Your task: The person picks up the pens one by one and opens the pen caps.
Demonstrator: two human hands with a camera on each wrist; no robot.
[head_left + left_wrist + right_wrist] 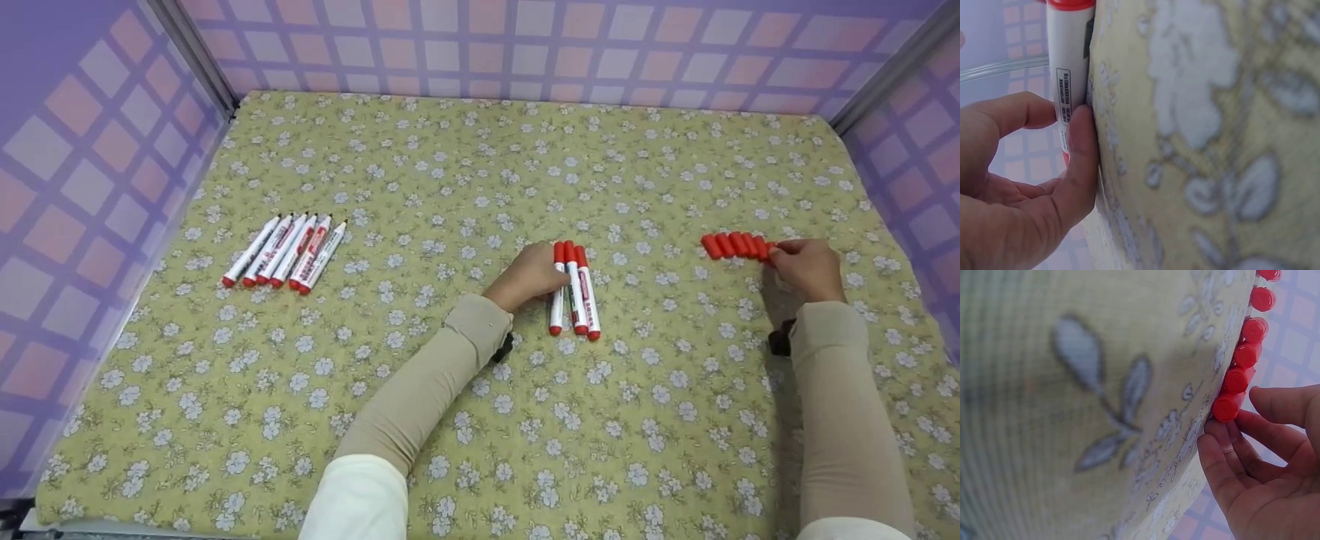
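Markers (pixel 574 292) at 6 o'clock: my left grip (pixel 529 276) pinches one; right grip (pixel 806 266) grasps the end cap (pixel 766 249) at 3.

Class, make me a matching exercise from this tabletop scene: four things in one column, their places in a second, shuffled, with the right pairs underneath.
Things
1. five uncapped markers
2. three capped markers
3. row of red caps
4. flowered cloth

Places
A. at the right hand
B. covering the whole table
C. at the left hand
D. far left, touched by nobody

Pairs: 1-D, 2-C, 3-A, 4-B
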